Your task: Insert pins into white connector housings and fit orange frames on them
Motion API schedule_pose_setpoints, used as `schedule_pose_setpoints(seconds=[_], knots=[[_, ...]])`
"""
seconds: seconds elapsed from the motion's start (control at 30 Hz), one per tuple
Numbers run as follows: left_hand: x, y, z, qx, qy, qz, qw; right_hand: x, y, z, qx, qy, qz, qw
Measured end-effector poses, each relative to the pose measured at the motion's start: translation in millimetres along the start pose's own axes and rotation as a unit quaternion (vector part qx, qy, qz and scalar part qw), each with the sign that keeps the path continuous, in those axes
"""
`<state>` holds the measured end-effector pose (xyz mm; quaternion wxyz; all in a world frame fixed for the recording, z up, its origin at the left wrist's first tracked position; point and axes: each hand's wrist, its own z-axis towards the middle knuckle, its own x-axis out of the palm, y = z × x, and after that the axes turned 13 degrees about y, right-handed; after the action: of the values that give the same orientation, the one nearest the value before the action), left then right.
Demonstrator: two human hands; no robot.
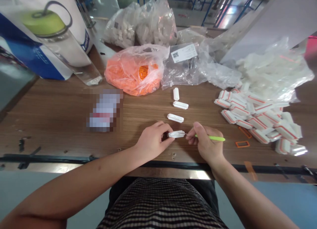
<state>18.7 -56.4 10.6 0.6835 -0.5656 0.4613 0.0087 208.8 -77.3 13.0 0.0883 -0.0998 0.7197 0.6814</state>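
My left hand (154,140) grips a small white ribbed plastic part (175,134) by its left end, and my fingers hide part of it. My right hand (204,141) is shut on a green-handled pick (213,138), and its thin metal tip meets the right end of the white part. Three similar white parts lie in a loose column on the wooden table (61,123) above my hands: one (175,118), another (180,105) and a third (176,94).
A heap of white parts with orange edging (255,120) lies at the right, with loose orange frames (242,144) beside it. Along the back are an orange-filled plastic bag (135,70) and several clear bags. A blurred item (105,110) lies left of centre.
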Motion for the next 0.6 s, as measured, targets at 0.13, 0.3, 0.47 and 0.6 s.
schedule_pose_setpoints(seconds=[0.13, 0.3, 0.47, 0.6], knots=[[0.1, 0.4, -0.1, 0.003, -0.006, 0.001, 1.000, 0.0, 0.4, -1.3, -0.023, -0.017, 0.014, 0.999], [-0.5, -0.1, 0.0, -0.001, -0.005, -0.001, 1.000, -0.7, 0.7, -2.6, -0.036, -0.017, 0.008, 0.999], [0.0, 0.2, -0.2, 0.000, -0.005, -0.005, 1.000, 0.2, 1.9, -2.2, -0.032, -0.010, -0.007, 0.999], [0.3, 0.5, -0.6, 0.002, -0.008, -0.001, 1.000, 0.3, 1.4, -3.5, -0.039, -0.013, -0.007, 0.999]])
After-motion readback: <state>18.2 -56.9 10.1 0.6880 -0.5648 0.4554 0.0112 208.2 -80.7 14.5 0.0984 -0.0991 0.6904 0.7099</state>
